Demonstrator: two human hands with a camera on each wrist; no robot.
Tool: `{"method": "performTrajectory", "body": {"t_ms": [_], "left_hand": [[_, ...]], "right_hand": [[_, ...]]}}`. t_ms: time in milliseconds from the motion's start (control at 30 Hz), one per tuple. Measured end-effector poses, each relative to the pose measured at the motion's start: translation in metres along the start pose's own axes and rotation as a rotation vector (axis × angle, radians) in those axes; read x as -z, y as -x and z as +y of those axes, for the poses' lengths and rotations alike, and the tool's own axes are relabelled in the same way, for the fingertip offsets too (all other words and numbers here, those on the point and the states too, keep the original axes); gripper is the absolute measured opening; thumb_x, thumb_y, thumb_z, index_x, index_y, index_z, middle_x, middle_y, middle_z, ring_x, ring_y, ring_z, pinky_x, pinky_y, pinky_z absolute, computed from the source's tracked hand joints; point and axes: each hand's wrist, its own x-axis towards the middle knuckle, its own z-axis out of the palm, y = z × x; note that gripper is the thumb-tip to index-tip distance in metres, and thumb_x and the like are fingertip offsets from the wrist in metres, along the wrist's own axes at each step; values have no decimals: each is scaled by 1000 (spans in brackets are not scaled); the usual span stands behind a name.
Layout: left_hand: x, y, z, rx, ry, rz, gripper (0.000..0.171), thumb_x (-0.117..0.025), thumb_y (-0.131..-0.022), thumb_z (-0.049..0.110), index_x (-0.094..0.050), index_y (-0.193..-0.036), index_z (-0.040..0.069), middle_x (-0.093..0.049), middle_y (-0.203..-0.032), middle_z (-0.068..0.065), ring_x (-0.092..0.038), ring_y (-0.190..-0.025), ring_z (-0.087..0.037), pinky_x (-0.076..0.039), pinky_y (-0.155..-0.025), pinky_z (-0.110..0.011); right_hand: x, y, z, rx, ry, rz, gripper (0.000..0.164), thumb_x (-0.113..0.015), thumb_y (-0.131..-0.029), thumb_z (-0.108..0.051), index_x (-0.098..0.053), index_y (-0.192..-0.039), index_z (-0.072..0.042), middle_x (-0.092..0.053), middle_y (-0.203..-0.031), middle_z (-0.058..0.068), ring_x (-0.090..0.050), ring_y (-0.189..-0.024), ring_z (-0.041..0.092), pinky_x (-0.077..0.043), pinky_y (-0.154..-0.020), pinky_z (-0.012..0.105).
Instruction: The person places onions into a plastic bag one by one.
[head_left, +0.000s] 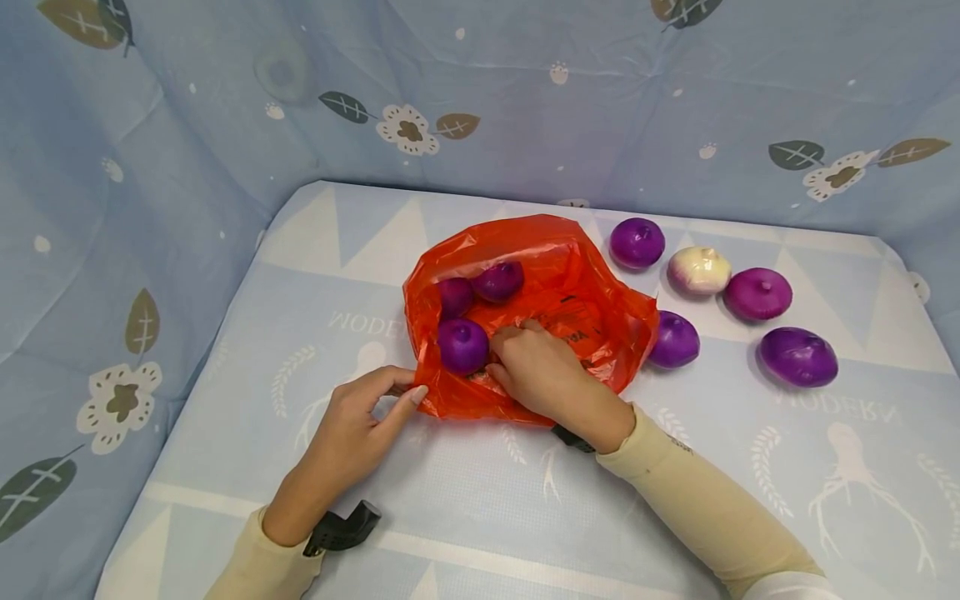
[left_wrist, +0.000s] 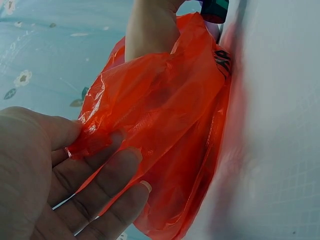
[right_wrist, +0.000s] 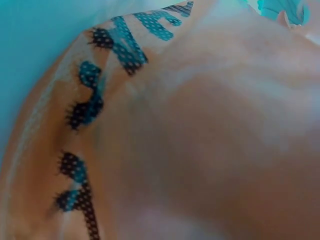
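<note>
A red plastic bag (head_left: 540,229) lies with its mouth spread wide, and 3 purple onions rest inside its left part. The nearest onion (head_left: 462,346) sits in front of the other two, a rear onion (head_left: 498,282) and a left onion (head_left: 455,297). My left hand (head_left: 363,429) pinches the bag's front left rim between thumb and fingers, as the left wrist view also shows. Reaching over the front rim, my right hand (head_left: 540,367) is inside the bag, its fingertips beside the nearest onion. Whether those fingers hold anything is hidden; bag film fills the right wrist view.
Right of the bag lie a back purple onion (head_left: 636,243), a pale onion (head_left: 699,271), a reddish-purple onion (head_left: 757,293), a far-right purple onion (head_left: 797,357) and another onion (head_left: 673,339) against the bag. Patterned cloth (head_left: 525,100) walls the table's back and left.
</note>
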Motion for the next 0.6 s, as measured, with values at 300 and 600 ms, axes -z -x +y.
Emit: {"method": "performTrajectory", "body": {"t_ms": [300,600], "left_hand": [[0,0,-1,26,-19,-4,20,-79,-91,0,-72,-108,8,-74,-100,6,-71,-91,-12,-54,-85,-17],[0,0,-2,16,-22,0,21,-79,-90,-2,-71,-108,8,-74,-99,6,-71,-90,-13,-53,-84,-16]], "right_hand": [[9,2,7,17,-122,-61,19,-76,-98,-28,-64,-91,-15,-59,-82,-1,-61,-87,24,-54,-75,39],[24,22,11,25,-187,-27,27,-73,-100,-34,-71,-114,-11,-70,-102,3,-66,-100,24,-58,-91,44]]}}
